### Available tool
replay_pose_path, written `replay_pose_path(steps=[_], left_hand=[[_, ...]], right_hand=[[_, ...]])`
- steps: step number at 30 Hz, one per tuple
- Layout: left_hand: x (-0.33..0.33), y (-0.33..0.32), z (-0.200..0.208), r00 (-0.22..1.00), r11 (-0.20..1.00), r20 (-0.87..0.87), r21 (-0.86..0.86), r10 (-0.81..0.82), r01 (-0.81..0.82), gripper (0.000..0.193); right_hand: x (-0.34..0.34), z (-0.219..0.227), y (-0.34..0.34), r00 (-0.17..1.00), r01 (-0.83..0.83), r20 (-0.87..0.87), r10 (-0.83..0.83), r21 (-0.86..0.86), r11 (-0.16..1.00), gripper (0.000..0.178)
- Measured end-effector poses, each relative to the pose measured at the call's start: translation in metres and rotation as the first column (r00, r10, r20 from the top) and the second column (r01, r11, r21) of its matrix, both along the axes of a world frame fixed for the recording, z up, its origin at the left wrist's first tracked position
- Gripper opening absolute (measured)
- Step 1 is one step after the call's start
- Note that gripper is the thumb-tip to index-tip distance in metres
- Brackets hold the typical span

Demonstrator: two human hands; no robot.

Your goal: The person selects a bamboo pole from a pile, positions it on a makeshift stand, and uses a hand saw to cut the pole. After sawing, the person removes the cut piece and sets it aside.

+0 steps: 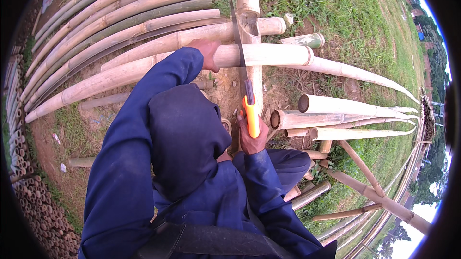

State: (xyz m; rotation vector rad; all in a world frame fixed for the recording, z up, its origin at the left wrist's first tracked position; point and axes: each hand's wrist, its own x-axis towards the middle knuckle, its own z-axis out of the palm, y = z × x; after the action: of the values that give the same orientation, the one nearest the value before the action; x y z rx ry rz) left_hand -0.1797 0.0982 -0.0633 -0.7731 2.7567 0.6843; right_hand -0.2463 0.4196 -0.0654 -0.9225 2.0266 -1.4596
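Nearest the viewer, the dark blue sleeves [126, 160] of the worker reach forward on either side of a dark cloth-covered form [187, 139]. The right hand [254, 139] is closed around the orange handle [251, 118] of a handsaw, fingers wrapped and pressed against the grip. The saw's long, dark blade [238, 33] points away from the worker and crosses the top of a thick, pale bamboo pole [276, 55]; depth of any cut cannot be determined from this angle.

The left hand [206, 53] lies over the same pole, just left of the blade. Its fingers are partly hidden, and I cannot tell whether they are spread or together. The pole lies crosswise over an upright-running bamboo support [256, 86], which has a hollowed section near its far end.

To the right, several cut bamboo lengths [343, 105] lie with their open ends toward the worker. Beyond the sawn pole, at left, a row of long bamboo poles [129, 11] lies side by side. Grass [331, 6] extends past the work, with trees [436, 52] at the far right.
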Motion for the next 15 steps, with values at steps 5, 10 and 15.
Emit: replay_pose_path(steps=[5,10,15], left_hand=[[0.000,0.000,-0.004,1.000,1.000,0.004,-0.014,0.000,0.000,0.083],[0.002,0.000,-0.002,1.000,1.000,0.022,-0.020,-0.001,0.001,0.084],[-0.005,-0.002,0.000,1.000,1.000,0.016,-0.011,0.002,-0.002,0.091]], right_hand=[[-0.002,0.002,0.002,1.000,-0.017,-0.005,0.017,0.039,0.999,0.026],[0.000,0.006,0.001,1.000,-0.024,0.016,0.023,0.059,0.998,0.023],[-0.005,0.015,0.000,1.000,-0.018,-0.012,0.019,0.078,0.997,0.024]])
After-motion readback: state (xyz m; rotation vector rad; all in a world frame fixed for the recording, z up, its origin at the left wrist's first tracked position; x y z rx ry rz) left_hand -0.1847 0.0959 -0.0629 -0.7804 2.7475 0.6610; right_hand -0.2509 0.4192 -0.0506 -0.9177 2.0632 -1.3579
